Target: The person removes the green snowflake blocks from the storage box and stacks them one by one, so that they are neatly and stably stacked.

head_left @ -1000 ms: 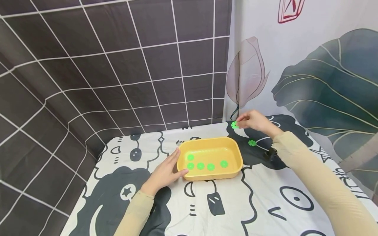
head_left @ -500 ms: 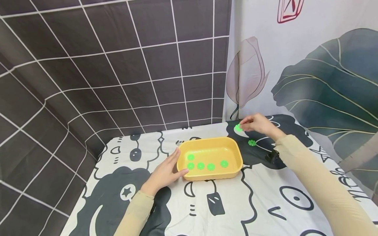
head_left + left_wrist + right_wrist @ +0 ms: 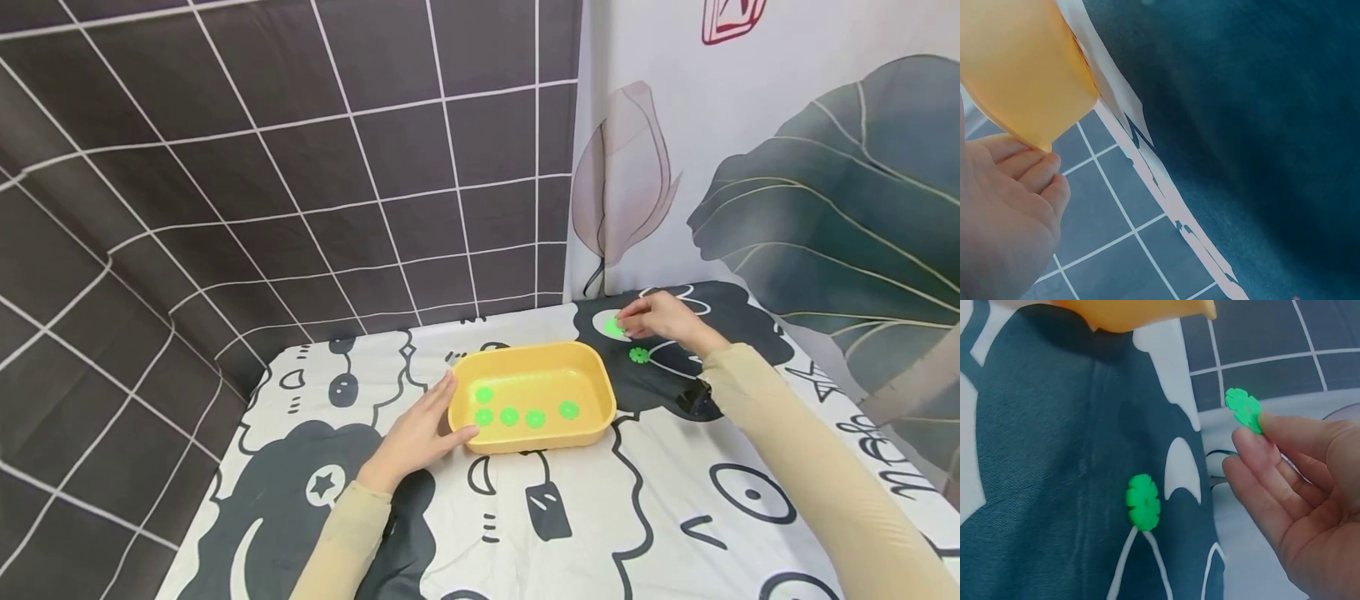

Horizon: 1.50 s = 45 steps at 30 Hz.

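Between thumb and index fingertip my right hand pinches a green, flower-shaped plastic disc with notched edges. A matching green disc lies on the dark part of the cloth, just below that hand in the head view. My left hand holds the left end of a shallow yellow tray, thumb at the near rim and fingers along the side; the left wrist view shows the fingertips against the tray's wall. Several green discs lie flat inside the tray, toward its near and left sides.
A white cloth with black cartoon prints covers the table. Dark gridded fabric hangs behind and to the left. At the right hangs a pale curtain with flower and leaf prints.
My right hand, pinching the green disc, has moved slightly right and toward me, away from the back edge of the cloth. The left hand and tray stay in place; the head view tilts slightly.
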### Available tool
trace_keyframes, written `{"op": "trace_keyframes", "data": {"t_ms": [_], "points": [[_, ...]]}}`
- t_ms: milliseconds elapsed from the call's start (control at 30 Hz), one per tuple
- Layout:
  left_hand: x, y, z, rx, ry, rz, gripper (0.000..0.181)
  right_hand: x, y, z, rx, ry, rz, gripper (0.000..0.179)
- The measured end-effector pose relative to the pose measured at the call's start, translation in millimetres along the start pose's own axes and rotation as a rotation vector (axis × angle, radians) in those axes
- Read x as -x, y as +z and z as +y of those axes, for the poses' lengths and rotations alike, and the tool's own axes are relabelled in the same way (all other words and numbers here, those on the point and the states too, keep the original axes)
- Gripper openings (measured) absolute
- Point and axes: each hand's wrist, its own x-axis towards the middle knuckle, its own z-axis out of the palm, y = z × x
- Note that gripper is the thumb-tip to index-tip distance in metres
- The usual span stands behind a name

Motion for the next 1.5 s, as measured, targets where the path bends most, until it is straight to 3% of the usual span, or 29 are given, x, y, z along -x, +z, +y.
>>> {"op": "trace_keyframes", "data": {"t_ms": [200, 700, 1167, 1500], "points": [[-0.9, -6.2, -0.7, -0.013, 0.002, 0.01, 0.096, 1.4, -1, 9, -0.013, 0.033, 0.011, 0.033], [-2.5, -1.7, -3.0, -0.015, 0.022, -0.002, 0.098, 13.7, -1, 45, -0.028, 0.148, 0.026, 0.036], [-1.6, -2.0, -1.1, -0.006, 0.018, -0.016, 0.098, 16.6, 5, 57, -0.05, 0.164, 0.075, 0.038], [-2.5, 0.0, -1.1, 0.008, 0.011, -0.004, 0.098, 16.4, 8, 60, 0.016, 0.16, 0.107, 0.036]]}}
